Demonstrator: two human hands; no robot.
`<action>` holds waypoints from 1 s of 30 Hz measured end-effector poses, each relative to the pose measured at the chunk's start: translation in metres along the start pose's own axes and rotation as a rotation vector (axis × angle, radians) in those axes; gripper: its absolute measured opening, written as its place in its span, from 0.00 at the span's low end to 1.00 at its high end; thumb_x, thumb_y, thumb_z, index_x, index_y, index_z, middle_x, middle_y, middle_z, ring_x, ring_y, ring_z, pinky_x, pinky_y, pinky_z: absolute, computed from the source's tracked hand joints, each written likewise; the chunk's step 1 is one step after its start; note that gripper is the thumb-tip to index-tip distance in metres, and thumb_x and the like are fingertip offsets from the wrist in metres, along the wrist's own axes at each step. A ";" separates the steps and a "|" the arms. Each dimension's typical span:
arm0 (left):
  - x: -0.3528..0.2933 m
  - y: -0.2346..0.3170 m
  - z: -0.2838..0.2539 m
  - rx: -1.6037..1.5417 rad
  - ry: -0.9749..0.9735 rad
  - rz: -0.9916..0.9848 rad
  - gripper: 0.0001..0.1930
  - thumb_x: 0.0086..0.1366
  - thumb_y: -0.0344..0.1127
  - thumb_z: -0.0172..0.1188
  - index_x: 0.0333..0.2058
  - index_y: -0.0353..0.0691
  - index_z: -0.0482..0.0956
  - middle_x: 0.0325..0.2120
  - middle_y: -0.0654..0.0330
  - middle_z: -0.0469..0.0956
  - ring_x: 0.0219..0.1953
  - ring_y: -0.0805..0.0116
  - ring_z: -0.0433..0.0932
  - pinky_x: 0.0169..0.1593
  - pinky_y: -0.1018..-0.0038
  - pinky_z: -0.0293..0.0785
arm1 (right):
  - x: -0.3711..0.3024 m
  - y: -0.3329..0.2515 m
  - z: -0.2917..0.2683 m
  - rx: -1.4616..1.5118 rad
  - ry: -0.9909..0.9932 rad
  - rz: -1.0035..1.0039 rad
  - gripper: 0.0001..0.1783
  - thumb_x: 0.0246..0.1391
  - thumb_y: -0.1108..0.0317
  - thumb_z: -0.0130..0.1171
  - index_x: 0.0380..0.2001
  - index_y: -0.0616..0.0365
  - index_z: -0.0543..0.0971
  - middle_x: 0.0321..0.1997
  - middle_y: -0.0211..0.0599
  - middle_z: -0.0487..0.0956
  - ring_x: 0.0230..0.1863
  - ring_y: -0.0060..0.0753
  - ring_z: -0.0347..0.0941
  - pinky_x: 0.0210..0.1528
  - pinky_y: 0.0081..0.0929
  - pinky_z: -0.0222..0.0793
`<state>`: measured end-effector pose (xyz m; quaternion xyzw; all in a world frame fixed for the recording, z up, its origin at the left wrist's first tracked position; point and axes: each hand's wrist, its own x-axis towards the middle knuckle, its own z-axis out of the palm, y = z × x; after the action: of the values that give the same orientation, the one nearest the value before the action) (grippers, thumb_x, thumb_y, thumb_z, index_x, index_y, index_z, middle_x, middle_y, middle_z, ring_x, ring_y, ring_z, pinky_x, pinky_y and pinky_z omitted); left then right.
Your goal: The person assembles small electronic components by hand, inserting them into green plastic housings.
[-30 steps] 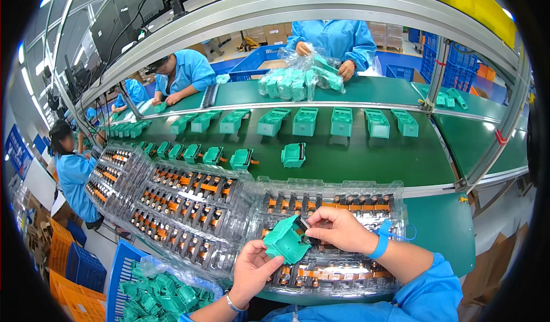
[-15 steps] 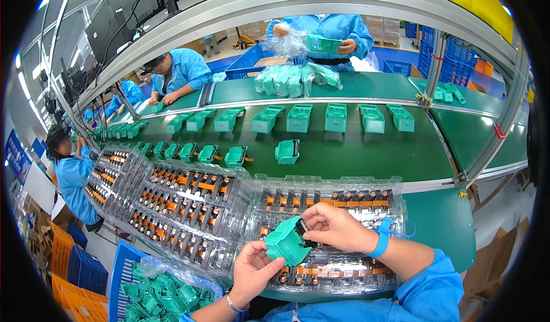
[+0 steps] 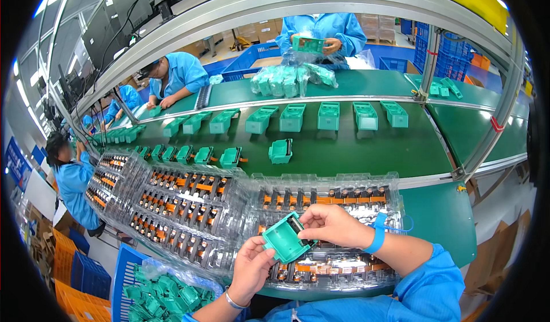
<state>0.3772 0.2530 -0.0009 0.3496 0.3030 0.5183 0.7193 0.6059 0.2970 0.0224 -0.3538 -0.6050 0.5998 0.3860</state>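
Box of green plastic (image 3: 281,243), small and hollow, sits in the head view between the wearer's hands. The left hand (image 3: 252,266) grips its near left side, thumb toward the inside. The right hand (image 3: 333,227) curls its fingers at a black part (image 3: 295,224) along the right edge; whether it pinches that part cannot be told. Compared with a moment ago, the box has tipped so its hollow faces up more, with both hands remaining on it, so work on this piece seems unfinished. Under the right hand lies a clear tray (image 3: 329,179) of black and orange parts; left of the left hand, a blue basket (image 3: 122,276) holds more green pieces. No lettering is legible on the box or tray.
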 end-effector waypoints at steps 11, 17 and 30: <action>-0.005 -0.001 0.010 0.126 0.002 0.141 0.17 0.58 0.18 0.55 0.45 0.34 0.63 0.44 0.54 0.71 0.47 0.67 0.72 0.52 0.71 0.69 | -0.002 -0.004 0.001 0.046 -0.019 0.024 0.17 0.47 0.74 0.64 0.41 0.65 0.73 0.38 0.35 0.77 0.40 0.20 0.74 0.42 0.19 0.71; -0.013 0.004 0.018 0.290 -0.090 0.226 0.20 0.57 0.17 0.56 0.47 0.34 0.62 0.45 0.55 0.70 0.50 0.66 0.70 0.54 0.70 0.68 | -0.004 -0.006 0.008 -0.179 0.034 -0.001 0.12 0.47 0.76 0.64 0.35 0.63 0.74 0.35 0.30 0.76 0.37 0.16 0.72 0.39 0.16 0.70; -0.112 0.071 -0.058 0.720 0.452 0.557 0.22 0.54 0.16 0.53 0.48 0.34 0.63 0.45 0.51 0.71 0.46 0.65 0.74 0.48 0.72 0.73 | 0.071 -0.016 -0.110 -0.206 0.674 0.069 0.10 0.43 0.75 0.64 0.26 0.61 0.71 0.27 0.33 0.74 0.26 0.24 0.73 0.21 0.23 0.73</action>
<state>0.2618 0.1724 0.0317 0.5221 0.5059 0.6156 0.3041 0.6724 0.4099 0.0396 -0.5894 -0.4885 0.3977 0.5058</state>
